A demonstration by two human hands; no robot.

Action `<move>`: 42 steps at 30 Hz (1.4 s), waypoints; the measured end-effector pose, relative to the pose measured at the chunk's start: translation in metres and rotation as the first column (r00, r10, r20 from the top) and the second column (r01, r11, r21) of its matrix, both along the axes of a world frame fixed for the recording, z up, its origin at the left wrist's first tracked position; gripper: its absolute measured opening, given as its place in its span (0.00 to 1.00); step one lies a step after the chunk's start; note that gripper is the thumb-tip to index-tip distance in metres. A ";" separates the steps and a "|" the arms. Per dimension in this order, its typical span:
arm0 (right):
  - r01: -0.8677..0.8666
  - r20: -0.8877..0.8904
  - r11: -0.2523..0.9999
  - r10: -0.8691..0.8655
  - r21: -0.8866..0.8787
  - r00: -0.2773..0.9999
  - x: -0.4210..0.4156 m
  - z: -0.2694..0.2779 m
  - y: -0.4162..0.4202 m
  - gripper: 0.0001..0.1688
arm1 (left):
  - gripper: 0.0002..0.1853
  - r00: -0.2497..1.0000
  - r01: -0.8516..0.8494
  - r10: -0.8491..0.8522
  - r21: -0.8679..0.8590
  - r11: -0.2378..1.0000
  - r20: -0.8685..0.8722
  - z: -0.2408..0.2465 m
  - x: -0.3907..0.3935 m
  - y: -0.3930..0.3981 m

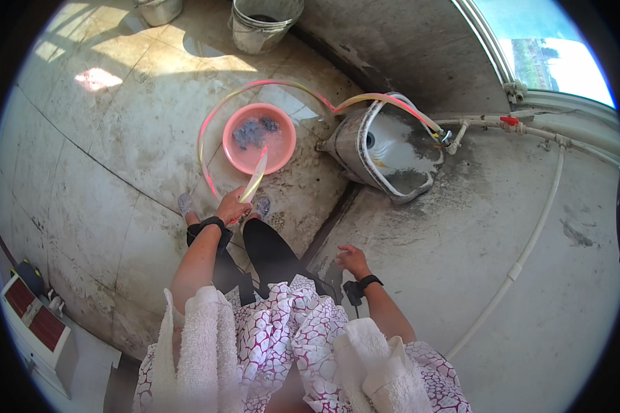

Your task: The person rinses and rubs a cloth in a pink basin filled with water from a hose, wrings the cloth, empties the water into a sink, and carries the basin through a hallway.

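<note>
My left hand is closed around a soft plastic hose with pink and yellow stripes. The hose's end points into a round pink basin on the floor in front of my feet. Grey cloth lies in water in the basin. From my hand the hose loops around the basin's far side and over the rim of a wall-mounted sink to a tap. My right hand hangs beside my right leg, its fingers apart, with nothing in it.
The white sink, stained dark, stands against the wall at right. Pipes with a red-handled valve run along that wall. Two buckets, one large and one smaller, stand at the back. A cabinet is at lower left. The floor looks wet.
</note>
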State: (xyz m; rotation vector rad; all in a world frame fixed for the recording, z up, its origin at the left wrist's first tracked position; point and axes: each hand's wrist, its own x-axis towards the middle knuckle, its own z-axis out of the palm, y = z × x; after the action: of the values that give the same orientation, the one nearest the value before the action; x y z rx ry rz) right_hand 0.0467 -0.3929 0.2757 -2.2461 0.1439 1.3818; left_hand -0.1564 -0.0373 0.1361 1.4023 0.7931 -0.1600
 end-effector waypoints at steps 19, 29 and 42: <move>-0.247 0.336 0.962 0.271 -0.114 0.902 0.119 0.001 -0.003 0.22 | 0.24 0.996 -0.025 0.023 -0.028 0.999 -0.084 0.022 0.015 0.001; -0.328 0.696 0.889 0.454 -0.318 0.556 0.260 0.042 0.039 0.25 | 0.25 0.996 -0.025 0.024 -0.014 1.000 -0.091 0.014 0.017 0.005; -0.247 0.782 0.820 0.569 -0.516 0.255 0.376 0.060 0.066 0.39 | 0.23 0.995 -0.055 0.043 -0.134 0.990 -0.090 0.012 0.034 0.006</move>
State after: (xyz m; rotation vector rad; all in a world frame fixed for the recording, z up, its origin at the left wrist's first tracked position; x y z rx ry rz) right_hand 0.4231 -0.3271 0.3357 -3.1125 -0.7601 -0.0071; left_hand -0.1222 -0.0311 0.1483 1.2528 0.8719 -0.2336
